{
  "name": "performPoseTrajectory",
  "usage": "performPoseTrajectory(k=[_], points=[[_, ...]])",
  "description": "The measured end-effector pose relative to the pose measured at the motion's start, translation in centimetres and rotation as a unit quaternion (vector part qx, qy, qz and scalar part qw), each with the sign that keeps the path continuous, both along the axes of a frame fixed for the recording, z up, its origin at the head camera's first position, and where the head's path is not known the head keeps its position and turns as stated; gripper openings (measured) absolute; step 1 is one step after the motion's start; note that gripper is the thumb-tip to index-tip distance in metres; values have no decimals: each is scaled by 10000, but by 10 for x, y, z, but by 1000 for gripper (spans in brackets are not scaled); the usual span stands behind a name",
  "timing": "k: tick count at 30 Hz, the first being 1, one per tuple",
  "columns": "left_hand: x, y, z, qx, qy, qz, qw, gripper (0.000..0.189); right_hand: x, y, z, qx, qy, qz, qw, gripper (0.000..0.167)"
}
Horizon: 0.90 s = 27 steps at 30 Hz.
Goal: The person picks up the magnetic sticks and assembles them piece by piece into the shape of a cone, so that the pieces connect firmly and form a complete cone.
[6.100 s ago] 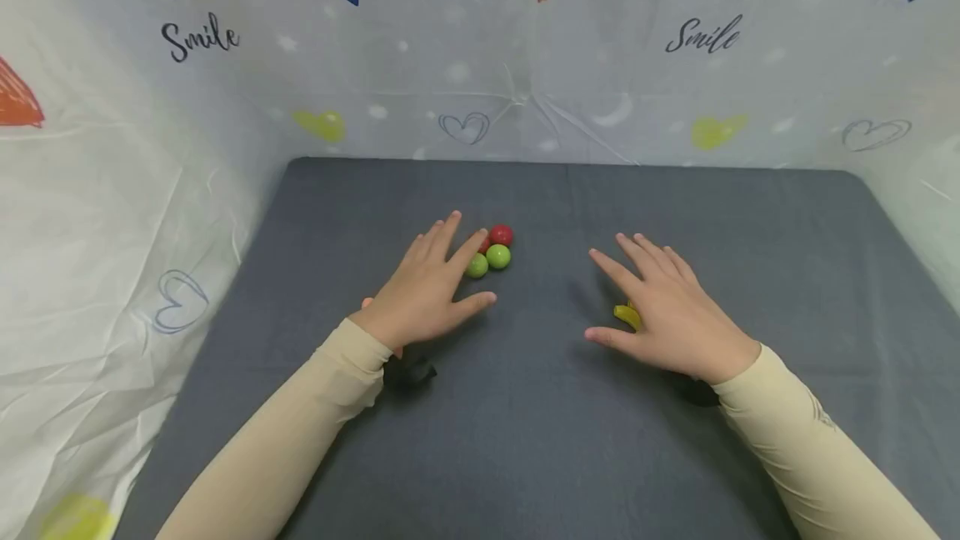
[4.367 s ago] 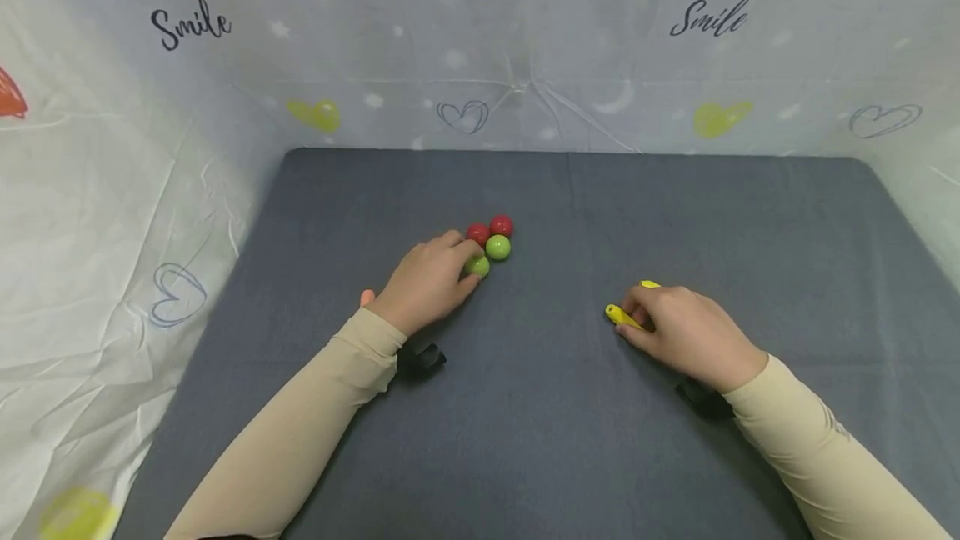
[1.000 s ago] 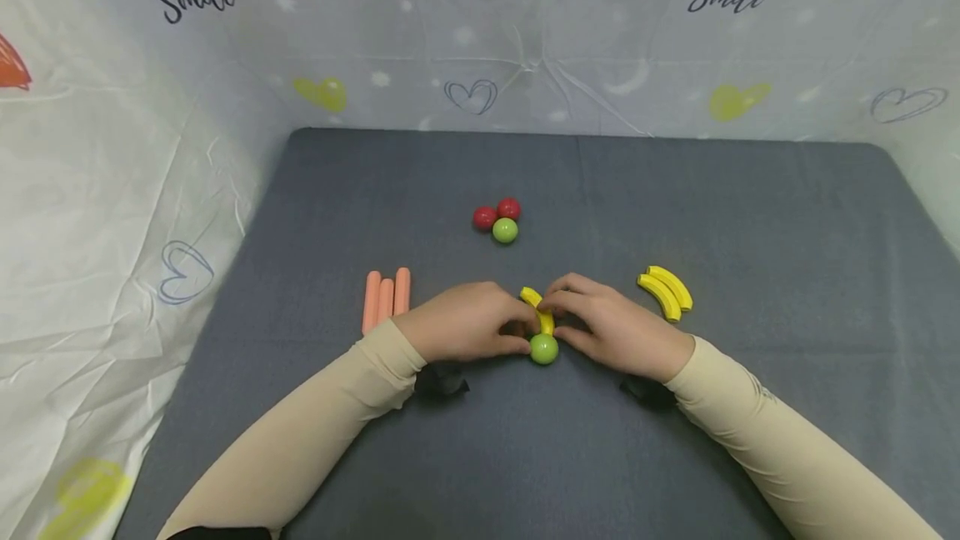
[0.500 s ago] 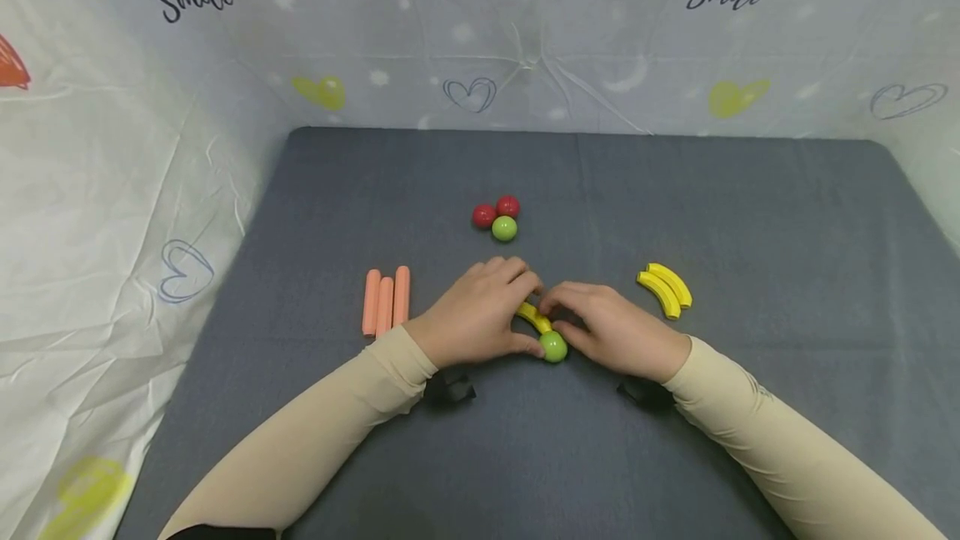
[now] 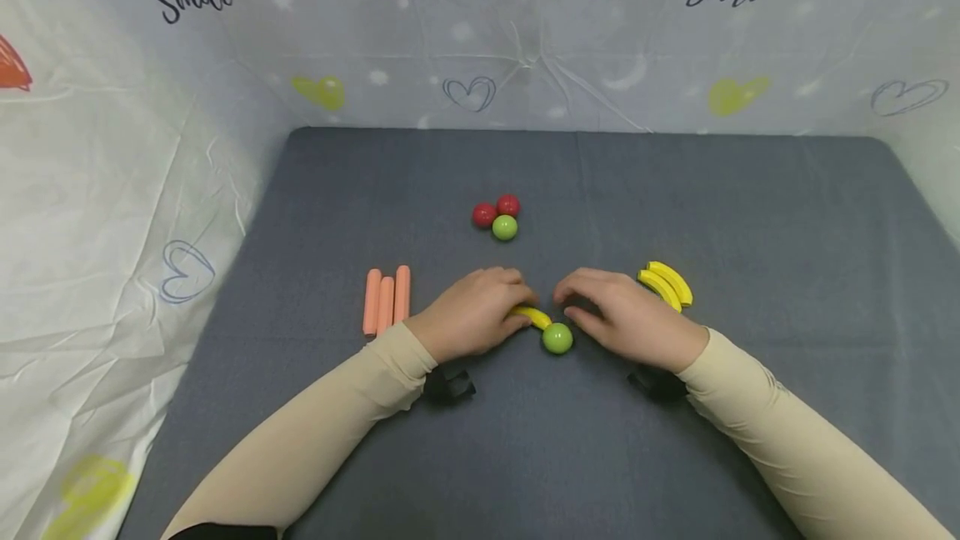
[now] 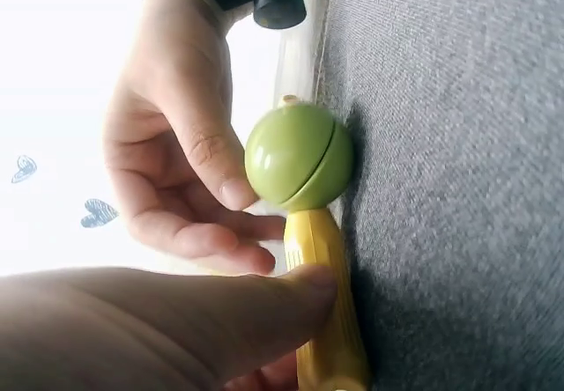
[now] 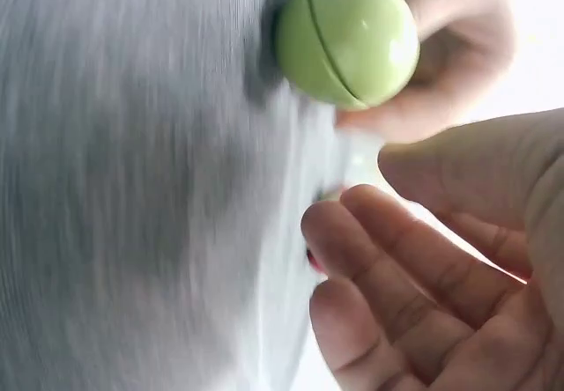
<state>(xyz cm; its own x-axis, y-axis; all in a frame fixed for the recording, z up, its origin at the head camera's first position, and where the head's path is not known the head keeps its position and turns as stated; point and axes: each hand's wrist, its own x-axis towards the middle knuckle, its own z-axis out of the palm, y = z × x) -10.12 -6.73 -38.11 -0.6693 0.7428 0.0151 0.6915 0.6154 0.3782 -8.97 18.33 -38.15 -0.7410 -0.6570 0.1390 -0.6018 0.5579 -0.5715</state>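
Near the middle of the table, my left hand (image 5: pixel 480 311) pinches a yellow curved rod (image 5: pixel 537 317). In the left wrist view its thumb (image 6: pixel 304 298) presses along the rod's ribbed side. A glossy green ball (image 5: pixel 557 338) with a seam line sits against the rod's end; the left wrist view shows ball and rod in line, close to the cloth. My right hand (image 5: pixel 630 315) is just right of the ball, fingers loosely bent with nothing in them. In the right wrist view its fingertips (image 7: pixel 339 232) are apart from the green ball (image 7: pixel 344 39).
Two red balls (image 5: pixel 484 215) and another green ball (image 5: pixel 505 227) cluster farther back. Three salmon-coloured straight rods (image 5: pixel 386 302) lie left, partly behind the left wrist. Two more yellow curved rods (image 5: pixel 670 282) lie beyond the right hand. Dark cloth covers the table (image 5: pixel 787 257).
A green ball and yellow rod were brought from their groups to the middle, end to end. Over the last second, the pair turned, and the right hand drew away rightward.
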Motion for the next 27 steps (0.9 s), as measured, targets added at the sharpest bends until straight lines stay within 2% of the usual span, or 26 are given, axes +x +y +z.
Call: performPoseTrajectory(k=[3, 10, 13, 18, 20, 24, 27], points=[[-1, 0, 0, -77, -84, 87, 9999, 22, -5, 10, 3, 257, 131, -260, 9992, 18], [-3, -2, 0, -148, -441, 603, 9971, 21, -14, 36, 15, 782, 120, -852, 9932, 16], [-5, -3, -1, -34, -581, 844, 9947, 17, -18, 47, 20, 968, 150, -1029, 9898, 17], [-11, -6, -5, 247, -589, 1230, 9903, 4, -22, 62, 24, 1291, 62, -1334, 9826, 18], [-12, -8, -6, 356, -686, 1398, 9872, 3, -24, 66, 25, 1434, -59, -1412, 9795, 17], [-14, -11, -6, 552, -1091, 1766, 9767, 6, -27, 71, 26, 1683, -355, -1486, 9738, 12], [-15, -13, -6, 647, -1340, 1931, 9698, 9, -28, 70, 26, 1766, -552, -1490, 9714, 10]])
